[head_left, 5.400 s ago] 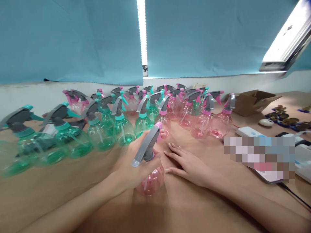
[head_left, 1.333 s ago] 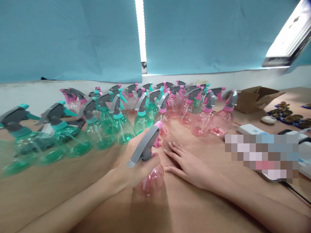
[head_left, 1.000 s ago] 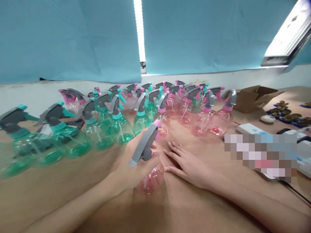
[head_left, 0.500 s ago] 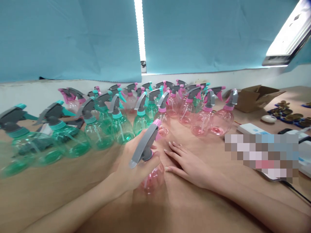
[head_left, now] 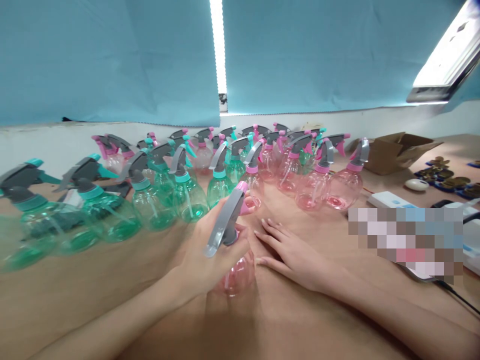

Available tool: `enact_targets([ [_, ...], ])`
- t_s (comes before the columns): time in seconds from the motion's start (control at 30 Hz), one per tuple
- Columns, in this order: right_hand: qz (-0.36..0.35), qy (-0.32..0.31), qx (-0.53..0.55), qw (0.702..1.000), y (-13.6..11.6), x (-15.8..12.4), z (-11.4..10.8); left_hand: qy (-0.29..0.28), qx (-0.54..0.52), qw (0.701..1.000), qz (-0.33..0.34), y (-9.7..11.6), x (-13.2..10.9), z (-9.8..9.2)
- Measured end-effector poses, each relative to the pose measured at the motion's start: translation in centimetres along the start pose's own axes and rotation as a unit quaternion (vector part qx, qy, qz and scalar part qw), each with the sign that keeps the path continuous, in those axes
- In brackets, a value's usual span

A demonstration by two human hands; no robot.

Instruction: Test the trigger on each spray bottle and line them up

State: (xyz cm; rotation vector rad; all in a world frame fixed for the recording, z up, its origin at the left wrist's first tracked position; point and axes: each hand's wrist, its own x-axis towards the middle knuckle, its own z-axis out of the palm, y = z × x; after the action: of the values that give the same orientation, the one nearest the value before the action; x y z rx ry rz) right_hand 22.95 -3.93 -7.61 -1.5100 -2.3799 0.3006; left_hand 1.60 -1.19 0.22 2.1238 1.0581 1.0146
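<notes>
A clear pink spray bottle (head_left: 240, 276) with a grey and pink trigger head stands on the brown table (head_left: 157, 320) close in front of me. My left hand (head_left: 204, 250) is wrapped round its neck, with fingers at the pink trigger. Just to the right, my right hand (head_left: 287, 250) lies flat on the table, fingers spread and holding nothing. Beyond the hands stand several more pink spray bottles (head_left: 308, 192). Several green spray bottles (head_left: 189, 202) with teal collars line the left side. My left hand hides part of the held bottle's neck.
An opened cardboard box (head_left: 390, 155) sits at the back right. Near it are a white computer mouse (head_left: 416, 185), several gold-and-blue objects (head_left: 444, 175) and a white power strip (head_left: 390, 200). A pixelated patch covers something on the right. Blue cloth (head_left: 112, 60) hangs behind.
The held bottle's spray head sits slightly higher and more upright in my left hand. My right hand stays flat in the same place. The whole view has shifted very slightly.
</notes>
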Motion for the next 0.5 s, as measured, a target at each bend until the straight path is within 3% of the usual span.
enact_targets([
  [0.5, 0.009, -0.013, 0.002, 1.000, -0.11, 0.05, -0.18, 0.005, -0.019, 0.999, 0.041, 0.27, 0.38, 0.14],
])
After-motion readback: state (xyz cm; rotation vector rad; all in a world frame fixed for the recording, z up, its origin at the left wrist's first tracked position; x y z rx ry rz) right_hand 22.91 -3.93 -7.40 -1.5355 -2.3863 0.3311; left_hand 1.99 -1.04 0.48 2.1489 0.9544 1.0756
